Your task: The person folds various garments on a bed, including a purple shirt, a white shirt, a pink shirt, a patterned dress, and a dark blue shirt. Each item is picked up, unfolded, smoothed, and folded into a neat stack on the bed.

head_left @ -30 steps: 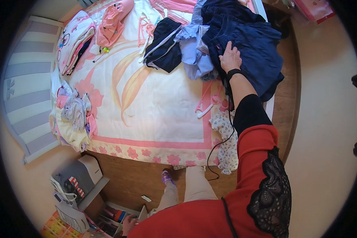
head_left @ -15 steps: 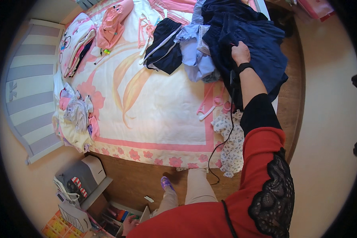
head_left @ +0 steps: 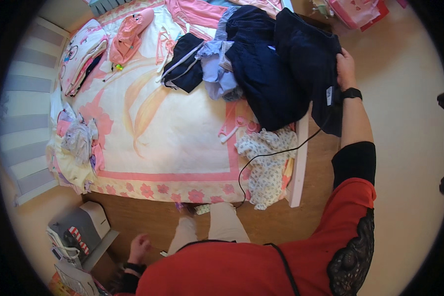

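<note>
Though dark garment (head_left: 306,49) partly hides right hand (head_left: 346,68), grip clamped on edge; left hand (head_left: 139,248) blurred, can't tell grip.

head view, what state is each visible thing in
right hand, closed on the dark garment
left hand, fingers bent, grasp unclear
dark garment, held, partly past the bed's edge
black white-trimmed garment, lying on the bed
floral garment, rumpled
clothes stack, folded
clothes heap, rumpled
black cable, slack
</note>
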Demonstrator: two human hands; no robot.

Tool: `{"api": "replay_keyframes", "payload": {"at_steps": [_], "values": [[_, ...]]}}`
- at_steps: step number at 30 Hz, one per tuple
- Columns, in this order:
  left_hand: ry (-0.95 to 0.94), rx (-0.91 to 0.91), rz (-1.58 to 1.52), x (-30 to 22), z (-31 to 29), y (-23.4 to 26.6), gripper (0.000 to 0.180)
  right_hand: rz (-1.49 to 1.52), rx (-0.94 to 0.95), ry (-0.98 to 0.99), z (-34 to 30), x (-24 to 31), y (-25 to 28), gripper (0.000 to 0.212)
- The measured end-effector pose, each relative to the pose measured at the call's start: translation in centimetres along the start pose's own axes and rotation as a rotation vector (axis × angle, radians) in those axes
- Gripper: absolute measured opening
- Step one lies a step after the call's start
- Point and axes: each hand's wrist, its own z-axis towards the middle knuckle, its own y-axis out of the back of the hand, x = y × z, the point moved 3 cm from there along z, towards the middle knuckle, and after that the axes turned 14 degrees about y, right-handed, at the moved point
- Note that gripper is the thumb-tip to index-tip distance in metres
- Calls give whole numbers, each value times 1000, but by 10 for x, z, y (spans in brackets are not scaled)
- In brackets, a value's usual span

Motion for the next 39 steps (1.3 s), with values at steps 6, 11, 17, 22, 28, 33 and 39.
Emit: {"api": "replay_keyframes", "payload": {"at_steps": [6,11,17,22,28,33,39], "values": [[-262,-6,178,-71,44,-5,35,125,272,-46,-70,162,60,40],[-811,31,420,-182,29,-33,38,-223,492,31,-195,283,46,40],[-1456,45,543,-272,-81,-70,89,-492,750,317,-370,399,-20,39],[-1717,143,796,-245,-148,-70,101,-306,675,203,-487,433,-68,43],[-1374,371,1002,-210,-121,-37,73,-195,720,156,-566,436,-100,36],[-1294,439,1149,-199,-110,-16,38,-207,775,76,-566,406,-109,28],[-1499,62,1097,-280,-130,23,29,-222,775,34,-518,354,-132,28]]}}
